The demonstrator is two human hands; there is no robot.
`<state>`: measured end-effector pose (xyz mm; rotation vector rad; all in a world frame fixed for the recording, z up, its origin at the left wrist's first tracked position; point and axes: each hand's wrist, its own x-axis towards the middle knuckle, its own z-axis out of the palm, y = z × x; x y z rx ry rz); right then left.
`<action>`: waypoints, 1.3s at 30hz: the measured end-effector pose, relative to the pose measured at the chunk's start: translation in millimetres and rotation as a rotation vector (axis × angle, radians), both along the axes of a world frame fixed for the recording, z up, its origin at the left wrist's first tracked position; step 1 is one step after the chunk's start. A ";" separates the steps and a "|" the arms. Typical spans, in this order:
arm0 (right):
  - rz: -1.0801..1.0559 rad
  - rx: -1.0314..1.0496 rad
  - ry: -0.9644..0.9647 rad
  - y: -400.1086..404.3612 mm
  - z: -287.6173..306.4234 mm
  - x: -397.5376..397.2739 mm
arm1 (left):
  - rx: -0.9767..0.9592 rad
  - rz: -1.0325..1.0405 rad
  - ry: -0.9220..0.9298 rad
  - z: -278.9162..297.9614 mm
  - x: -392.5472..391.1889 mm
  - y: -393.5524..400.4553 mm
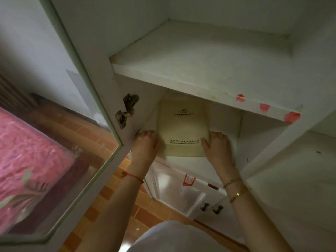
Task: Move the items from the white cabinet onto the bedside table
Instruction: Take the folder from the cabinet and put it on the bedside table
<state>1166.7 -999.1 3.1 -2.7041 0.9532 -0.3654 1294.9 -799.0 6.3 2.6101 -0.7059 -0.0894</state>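
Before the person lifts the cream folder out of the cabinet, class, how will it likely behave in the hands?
The folder looks thin and flat, so it is probably light. Its near edge curves and overhangs the shelf, so it may flex rather than stay stiff. The left hand and right hand hold opposite edges, which should limit sagging.

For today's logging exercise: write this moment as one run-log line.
stage: pickup | left hand: grips folder | right hand: grips folder | place: cabinet
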 end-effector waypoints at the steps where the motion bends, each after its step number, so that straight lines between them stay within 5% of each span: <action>1: -0.010 0.006 0.012 -1.8 -2.1 3.2 | 0.020 -0.004 0.013 -2.4 4.1 -2.7; 18: -0.037 0.324 -0.109 -4.7 -7.2 16.4 | -0.230 0.143 0.325 -15.9 19.9 -22.2; 39: 0.109 0.317 -0.314 48.0 -12.4 -66.5 | -0.600 0.258 0.380 -7.1 -82.8 55.5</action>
